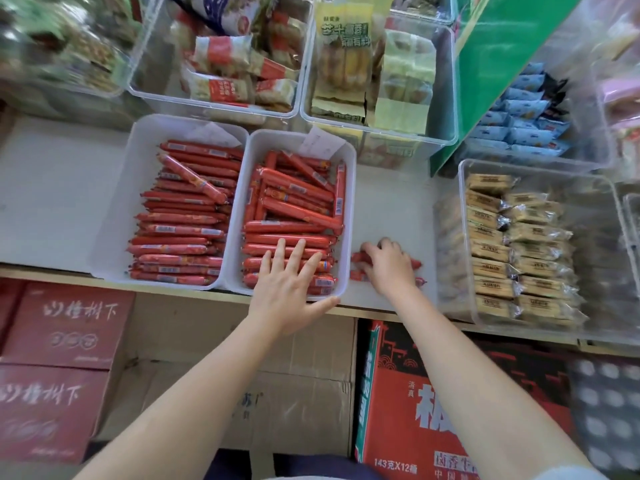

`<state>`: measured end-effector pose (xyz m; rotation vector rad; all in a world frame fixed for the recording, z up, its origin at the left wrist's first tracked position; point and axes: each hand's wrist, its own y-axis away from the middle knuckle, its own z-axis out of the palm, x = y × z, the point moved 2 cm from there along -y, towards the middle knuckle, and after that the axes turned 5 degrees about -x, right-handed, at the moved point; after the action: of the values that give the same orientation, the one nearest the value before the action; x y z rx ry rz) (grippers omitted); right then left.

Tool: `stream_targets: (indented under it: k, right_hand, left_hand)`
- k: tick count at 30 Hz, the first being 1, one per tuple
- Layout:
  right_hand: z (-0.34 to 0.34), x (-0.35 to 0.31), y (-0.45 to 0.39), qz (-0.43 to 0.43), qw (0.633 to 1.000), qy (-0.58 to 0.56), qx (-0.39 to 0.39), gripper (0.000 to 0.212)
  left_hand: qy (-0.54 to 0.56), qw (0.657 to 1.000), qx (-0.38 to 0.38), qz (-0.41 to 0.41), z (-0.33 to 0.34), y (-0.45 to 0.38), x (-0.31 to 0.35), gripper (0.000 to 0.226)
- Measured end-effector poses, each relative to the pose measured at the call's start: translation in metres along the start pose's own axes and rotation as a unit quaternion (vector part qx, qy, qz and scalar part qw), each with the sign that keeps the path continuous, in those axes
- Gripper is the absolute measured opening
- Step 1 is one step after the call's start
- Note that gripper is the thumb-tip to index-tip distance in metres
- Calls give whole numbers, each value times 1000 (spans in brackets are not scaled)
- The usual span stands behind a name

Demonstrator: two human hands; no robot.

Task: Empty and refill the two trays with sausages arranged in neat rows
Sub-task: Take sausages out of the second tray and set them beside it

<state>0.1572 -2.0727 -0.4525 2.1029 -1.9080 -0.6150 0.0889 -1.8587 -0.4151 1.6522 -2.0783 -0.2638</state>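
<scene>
Two white trays stand side by side on the shelf. The left tray (114, 216) holds red sausages mostly in rows, with one lying crooked on top. The right tray (350, 188) holds rows near the front and a loose jumble of red sausages (294, 195) toward the back. My left hand (289, 282) lies flat on the front sausages of the right tray, fingers spread, thumb over the tray's front rim. My right hand (388, 263) is closed over a few loose sausages (360, 256) lying on the shelf just right of that tray.
Clear bins of packaged snacks stand behind the trays (221, 64) and a clear bin of wrapped biscuits (519, 244) sits to the right. A green board (502, 57) leans at the back right. Red cartons (62, 341) and a brown box sit below the shelf edge.
</scene>
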Motion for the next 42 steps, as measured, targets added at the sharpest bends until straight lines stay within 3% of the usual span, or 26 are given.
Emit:
stream_targets:
  k: [2, 6, 9, 11, 14, 16, 18, 21, 22, 27, 31, 33, 35, 37, 40, 42]
  right_hand:
    - [8, -4, 22, 7, 1000, -25, 1, 30]
    - [15, -12, 48, 19, 998, -40, -50, 33]
    - [7, -20, 60, 44, 996, -34, -63, 38]
    - [-7, -35, 63, 42, 998, -41, 37, 36]
    - [-28, -74, 62, -39, 975, -75, 204, 7]
    - [-36, -96, 57, -87, 968, -63, 228, 6]
    - [-37, -114, 51, -142, 973, -44, 177, 13]
    - [-24, -139, 45, -185, 982, -25, -24, 26]
    - [-19, -145, 44, -186, 981, -3, -57, 28]
    - [-19, -158, 35, -185, 979, 34, -73, 24]
    - [-33, -153, 37, -151, 984, -12, -92, 18]
    - [-44, -143, 41, -103, 980, -149, -82, 16]
    - [-62, -126, 48, -41, 938, -343, -18, 17]
    - [-80, -100, 55, 6, 896, -436, 78, 22]
    - [-81, -49, 57, 92, 912, -344, 203, 31]
    - [-63, -22, 51, 139, 946, -218, 196, 36]
  left_hand:
    - [22, 999, 26, 23, -5, 6, -3, 80]
    - [41, 983, 168, 52, -5, 31, -23, 42]
    - [67, 979, 185, 58, 2, 53, -39, 35]
    - [67, 982, 163, 69, 5, 60, -41, 40]
    - [71, 984, 150, 67, 7, 68, -41, 43]
    - [70, 984, 143, 76, 11, 74, -44, 46]
    - [57, 986, 129, 91, 18, 80, -48, 54]
    - [31, 989, 93, 112, 22, 86, -52, 70]
    - [32, 989, 85, 121, 22, 87, -53, 73]
    - [55, 987, 103, 113, 22, 97, -61, 68]
    - [98, 980, 152, 79, 21, 97, -57, 58]
    - [110, 978, 169, 58, 20, 94, -56, 56]
    - [92, 981, 161, 56, 18, 88, -53, 54]
    - [65, 988, 129, 57, 17, 80, -49, 55]
    - [24, 994, 95, 47, 21, 73, -44, 57]
    - [11, 995, 90, 48, 26, 72, -46, 58]
